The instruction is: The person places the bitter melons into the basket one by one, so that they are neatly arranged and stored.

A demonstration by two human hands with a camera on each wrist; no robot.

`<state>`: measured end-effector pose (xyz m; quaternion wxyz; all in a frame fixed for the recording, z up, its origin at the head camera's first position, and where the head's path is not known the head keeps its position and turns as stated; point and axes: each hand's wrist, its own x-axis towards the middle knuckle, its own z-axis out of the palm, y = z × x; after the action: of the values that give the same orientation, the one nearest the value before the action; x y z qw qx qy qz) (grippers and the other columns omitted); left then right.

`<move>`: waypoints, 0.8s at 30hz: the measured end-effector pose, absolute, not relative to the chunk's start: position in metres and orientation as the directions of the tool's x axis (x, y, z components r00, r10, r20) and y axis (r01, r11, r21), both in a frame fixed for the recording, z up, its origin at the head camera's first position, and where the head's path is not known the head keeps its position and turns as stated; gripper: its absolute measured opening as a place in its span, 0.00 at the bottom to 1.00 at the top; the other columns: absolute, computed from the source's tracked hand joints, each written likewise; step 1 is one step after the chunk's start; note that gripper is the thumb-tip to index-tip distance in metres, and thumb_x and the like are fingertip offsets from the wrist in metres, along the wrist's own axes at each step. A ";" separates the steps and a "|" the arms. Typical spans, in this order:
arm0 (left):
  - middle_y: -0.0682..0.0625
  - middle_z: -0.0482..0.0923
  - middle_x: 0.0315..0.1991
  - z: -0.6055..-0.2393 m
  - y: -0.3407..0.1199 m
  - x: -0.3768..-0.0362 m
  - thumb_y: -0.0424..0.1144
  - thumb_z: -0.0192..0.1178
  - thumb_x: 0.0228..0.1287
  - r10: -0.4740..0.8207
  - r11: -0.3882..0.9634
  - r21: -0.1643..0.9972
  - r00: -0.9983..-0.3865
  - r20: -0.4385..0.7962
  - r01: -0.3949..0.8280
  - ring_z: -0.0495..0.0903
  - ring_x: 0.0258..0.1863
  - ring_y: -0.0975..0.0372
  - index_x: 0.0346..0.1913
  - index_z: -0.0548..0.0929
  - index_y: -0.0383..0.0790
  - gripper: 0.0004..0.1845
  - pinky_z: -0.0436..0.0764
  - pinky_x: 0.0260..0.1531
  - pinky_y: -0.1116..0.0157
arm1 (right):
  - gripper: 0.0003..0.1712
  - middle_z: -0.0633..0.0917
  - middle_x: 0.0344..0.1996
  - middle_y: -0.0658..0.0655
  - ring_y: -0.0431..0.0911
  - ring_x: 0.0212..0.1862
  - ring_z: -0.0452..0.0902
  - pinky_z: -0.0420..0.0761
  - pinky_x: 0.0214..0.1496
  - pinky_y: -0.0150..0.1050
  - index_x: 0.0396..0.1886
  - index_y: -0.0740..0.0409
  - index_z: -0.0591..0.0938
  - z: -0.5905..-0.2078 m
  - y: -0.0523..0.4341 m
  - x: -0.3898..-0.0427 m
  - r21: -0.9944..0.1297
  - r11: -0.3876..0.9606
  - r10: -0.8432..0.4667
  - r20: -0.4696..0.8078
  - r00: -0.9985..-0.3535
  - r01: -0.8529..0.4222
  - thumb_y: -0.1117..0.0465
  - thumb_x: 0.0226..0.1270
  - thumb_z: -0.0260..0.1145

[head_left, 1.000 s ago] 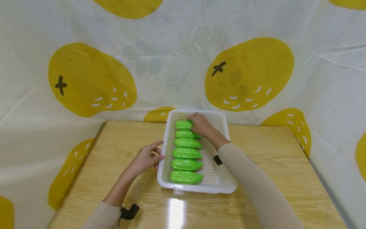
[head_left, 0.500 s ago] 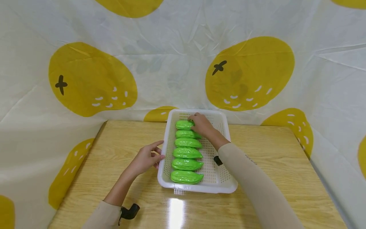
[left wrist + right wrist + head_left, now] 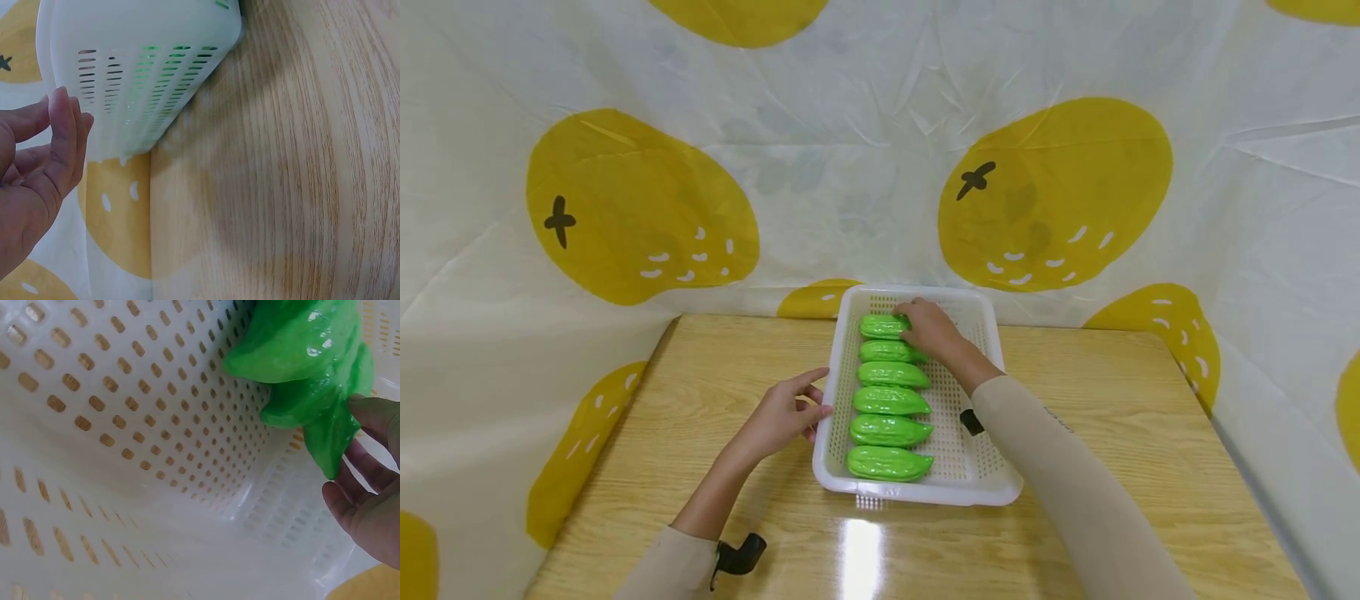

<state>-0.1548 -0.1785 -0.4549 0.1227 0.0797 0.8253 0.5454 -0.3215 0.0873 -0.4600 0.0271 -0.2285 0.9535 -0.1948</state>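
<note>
Several glossy, bright green toy bitter melons (image 3: 891, 402), ridged and pointed at one end, lie in a column along the left side of a white plastic basket (image 3: 917, 497). At the far end, my right hand (image 3: 931, 327) holds the pointed end of the farthest bitter melon (image 3: 880, 326); its fingers hide that tip in the head view. In the right wrist view, the fingers (image 3: 369, 415) are around this tip (image 3: 326, 444). On the basket's left side, my left hand (image 3: 782, 417) touches the rim with thumb and fingertips, its fingers loosely bent.
The basket stands on a light wooden table (image 3: 737, 350), its far end close to a white cloth (image 3: 850, 192) printed with yellow fruit. Its perforated wall (image 3: 144, 75) shows in the left wrist view. Black camera mounts (image 3: 741, 554) sit at the wrists.
</note>
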 end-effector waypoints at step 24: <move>0.37 0.80 0.61 -0.433 -0.194 -0.160 0.44 0.58 0.79 0.242 0.594 0.766 -0.963 0.122 0.246 0.82 0.59 0.45 0.75 0.69 0.35 0.29 0.87 0.56 0.48 | 0.21 0.81 0.64 0.64 0.60 0.68 0.74 0.74 0.73 0.57 0.67 0.63 0.79 -0.363 0.136 -0.292 -0.447 0.714 -0.513 0.189 -0.838 -0.538 0.62 0.79 0.61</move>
<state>-0.1598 -0.1945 -0.4331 -0.0028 0.1366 0.8927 0.4294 -0.2916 0.1356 -0.3633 -0.0256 -0.2838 0.9255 -0.2495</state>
